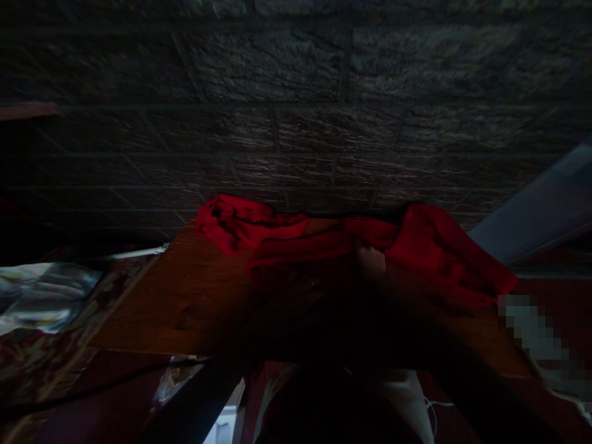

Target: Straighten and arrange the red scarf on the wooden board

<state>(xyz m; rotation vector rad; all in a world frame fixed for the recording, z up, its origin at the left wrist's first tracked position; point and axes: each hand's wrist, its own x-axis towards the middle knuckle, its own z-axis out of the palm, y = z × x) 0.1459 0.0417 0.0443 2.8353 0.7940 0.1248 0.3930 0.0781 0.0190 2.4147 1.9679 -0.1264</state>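
Note:
A red garment (444, 253) lies spread over a wooden board (176, 296), with a bunched part at the left and a wider flap at the right. It looks like sleeves to either side, but darkness hides its exact kind. My right hand (372, 260) is at the middle of the cloth, its fingers bent and closed on a fold. Deep in shadow, my left hand (300, 291) rests on the nearer part of the cloth, a small glint like a ring on one finger. Its fingers are too dark to make out.
A brick-patterned wall (305, 129) rises right behind the board. Shiny plastic packaging (50, 296) lies on a patterned carpet at the left. A dark cable (115, 373) runs below the board's near edge. A pale slanted panel (531, 209) stands at the right.

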